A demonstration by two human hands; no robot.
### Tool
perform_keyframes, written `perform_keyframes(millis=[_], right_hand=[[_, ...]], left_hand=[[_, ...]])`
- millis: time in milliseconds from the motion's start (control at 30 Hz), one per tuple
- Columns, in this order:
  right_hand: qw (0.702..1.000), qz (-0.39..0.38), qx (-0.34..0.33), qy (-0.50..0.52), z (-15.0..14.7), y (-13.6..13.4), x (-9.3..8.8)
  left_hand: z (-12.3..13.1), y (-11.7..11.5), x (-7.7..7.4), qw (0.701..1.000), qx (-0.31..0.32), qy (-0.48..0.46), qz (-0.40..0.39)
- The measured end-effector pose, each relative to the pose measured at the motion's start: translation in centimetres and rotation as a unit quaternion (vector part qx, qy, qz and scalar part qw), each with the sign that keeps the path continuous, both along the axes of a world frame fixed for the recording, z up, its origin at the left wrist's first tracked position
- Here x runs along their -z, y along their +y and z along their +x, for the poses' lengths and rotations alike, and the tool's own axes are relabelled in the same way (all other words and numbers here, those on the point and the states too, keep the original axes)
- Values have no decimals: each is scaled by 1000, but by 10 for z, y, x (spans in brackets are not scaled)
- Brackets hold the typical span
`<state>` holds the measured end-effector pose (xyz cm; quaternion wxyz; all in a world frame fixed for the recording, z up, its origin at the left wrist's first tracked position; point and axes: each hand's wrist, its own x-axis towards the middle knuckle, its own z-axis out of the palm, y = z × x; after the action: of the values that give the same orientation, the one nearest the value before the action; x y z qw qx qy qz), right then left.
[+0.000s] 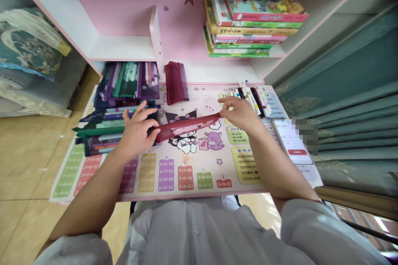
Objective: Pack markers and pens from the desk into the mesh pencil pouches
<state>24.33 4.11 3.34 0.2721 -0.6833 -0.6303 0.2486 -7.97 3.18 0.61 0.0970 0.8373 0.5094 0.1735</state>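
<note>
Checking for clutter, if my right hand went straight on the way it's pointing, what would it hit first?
Your right hand would probably meet the dark red mesh pouch first, though depth is hard to judge here.

the left hand (137, 130) hides one end of the red mesh pouch (186, 127), and the right hand (241, 114) covers the other. a pixelated patch (306, 136) masks the top right corner of the phone (292, 143), whose screen text is too small to read. the book (255, 20) titles are too small too, and the bedding (25, 54) runs off the left edge.
</note>
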Motion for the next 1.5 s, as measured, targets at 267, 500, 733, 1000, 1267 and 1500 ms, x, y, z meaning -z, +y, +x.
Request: perform_keyframes(millis=[267,500,733,1000,1267,1500], right_hand=[[1000,-7,5,-9,4,2,2],[1000,-24,7,-11,7,4,1],[999,-34,-4,-15,12,7,5],[975,96,-170,-106,9,0,24],[965,124,-225,-59,5,-1,42],[974,120,-187,42,1,-5,13]], left_hand=[[0,0,-1,1000,2,14,6],[0,-1,-2,1000,2,7,-3],[0,-1,-2,1000,7,4,2],[2,-5,-5,1000,12,6,20],[12,-16,-3,999,32,20,36],[-6,-24,-37,998,-27,-25,58]])
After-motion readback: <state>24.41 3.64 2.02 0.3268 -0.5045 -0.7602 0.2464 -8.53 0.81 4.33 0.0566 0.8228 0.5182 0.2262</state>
